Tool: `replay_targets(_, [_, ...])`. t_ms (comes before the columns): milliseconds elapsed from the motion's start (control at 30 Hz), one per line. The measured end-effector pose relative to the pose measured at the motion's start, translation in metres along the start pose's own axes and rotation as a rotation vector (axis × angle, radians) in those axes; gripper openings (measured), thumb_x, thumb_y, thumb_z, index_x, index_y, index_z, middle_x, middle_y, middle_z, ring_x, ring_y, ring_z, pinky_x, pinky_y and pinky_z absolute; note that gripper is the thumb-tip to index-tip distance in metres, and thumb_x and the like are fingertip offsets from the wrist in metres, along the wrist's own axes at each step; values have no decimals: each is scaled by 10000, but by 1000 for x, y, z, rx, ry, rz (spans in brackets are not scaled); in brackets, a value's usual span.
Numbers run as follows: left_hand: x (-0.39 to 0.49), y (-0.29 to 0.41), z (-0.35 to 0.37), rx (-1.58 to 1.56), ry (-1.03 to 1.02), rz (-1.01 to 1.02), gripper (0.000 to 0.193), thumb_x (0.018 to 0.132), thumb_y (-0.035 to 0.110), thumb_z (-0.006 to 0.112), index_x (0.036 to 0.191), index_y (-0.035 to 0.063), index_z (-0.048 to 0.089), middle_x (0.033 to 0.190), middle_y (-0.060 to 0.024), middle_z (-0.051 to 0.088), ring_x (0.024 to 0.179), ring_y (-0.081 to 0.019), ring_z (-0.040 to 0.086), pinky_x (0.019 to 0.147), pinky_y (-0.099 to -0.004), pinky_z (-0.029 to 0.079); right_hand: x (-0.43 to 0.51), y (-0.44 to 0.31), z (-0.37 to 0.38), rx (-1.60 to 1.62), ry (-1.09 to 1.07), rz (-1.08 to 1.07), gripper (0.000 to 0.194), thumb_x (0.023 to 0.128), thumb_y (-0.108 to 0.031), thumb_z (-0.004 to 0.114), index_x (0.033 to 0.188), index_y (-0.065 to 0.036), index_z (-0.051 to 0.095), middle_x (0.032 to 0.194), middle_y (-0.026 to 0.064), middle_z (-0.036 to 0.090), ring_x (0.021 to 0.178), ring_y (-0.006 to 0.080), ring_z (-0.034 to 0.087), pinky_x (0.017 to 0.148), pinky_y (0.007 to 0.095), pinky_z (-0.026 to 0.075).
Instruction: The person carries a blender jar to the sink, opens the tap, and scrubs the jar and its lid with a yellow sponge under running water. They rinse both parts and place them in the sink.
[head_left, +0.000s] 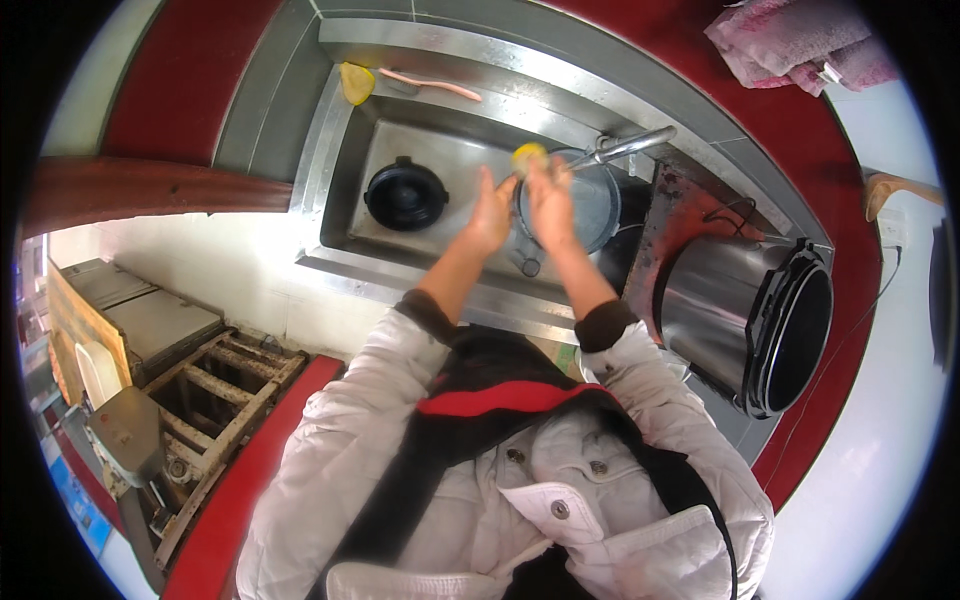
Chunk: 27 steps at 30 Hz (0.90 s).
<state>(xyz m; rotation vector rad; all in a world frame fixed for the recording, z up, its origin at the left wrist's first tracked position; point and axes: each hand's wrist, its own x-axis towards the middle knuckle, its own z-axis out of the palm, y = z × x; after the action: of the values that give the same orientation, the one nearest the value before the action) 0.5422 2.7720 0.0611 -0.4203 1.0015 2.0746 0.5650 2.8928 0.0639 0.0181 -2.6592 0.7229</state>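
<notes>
Over the stainless steel sink (457, 154), my right hand (551, 206) grips a yellow sponge (530, 154) below the end of the faucet (630, 145). My left hand (491, 214) is just left of it, thumb raised and fingers towards the sponge; blur hides whether it holds anything small. Behind the right hand is a round grey basin (596, 206) with water-like sheen, partly covered by that hand. A small ring-ended piece (530, 266) shows at the basin's near side. A round black lid (406, 193) with side tabs lies on the sink floor at left.
A second yellow sponge (357, 82) and a pink-handled brush (431, 84) rest on the sink's back ledge. A metal electric cooker body (720, 300) lies on its side at right. A pink towel (802, 45) is at upper right, a rusty metal frame (225, 397) at lower left.
</notes>
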Motion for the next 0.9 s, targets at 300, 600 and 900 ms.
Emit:
replay_targets(300, [11, -2, -1, -139, -61, 50, 839, 861, 648, 116, 1377, -7, 209, 1403, -111, 292, 1244, -208, 320, 1043, -309, 191, 6, -1, 13, 350, -55, 97, 189, 833, -53, 515, 985, -62, 627, 822, 153, 530, 830, 261, 509, 762, 334, 424])
replay_targets(600, [28, -23, 6, 560, 183, 364, 503, 872, 167, 525, 1320, 24, 349, 1261, -149, 455, 1106, -212, 469, 917, -293, 377, -59, -6, -52, 272, -515, 157, 188, 825, -132, 528, 998, -121, 600, 940, 151, 612, 825, 334, 593, 703, 412, 473])
replay_targets(900, [42, -24, 6, 431, 269, 249, 443, 888, 246, 513, 1274, 45, 429, 1145, -105, 540, 1020, -185, 501, 872, -278, 388, -49, 29, -111, -377, -779, -202, 161, 778, -113, 538, 931, -125, 587, 974, 78, 630, 931, 227, 599, 934, 425, 391])
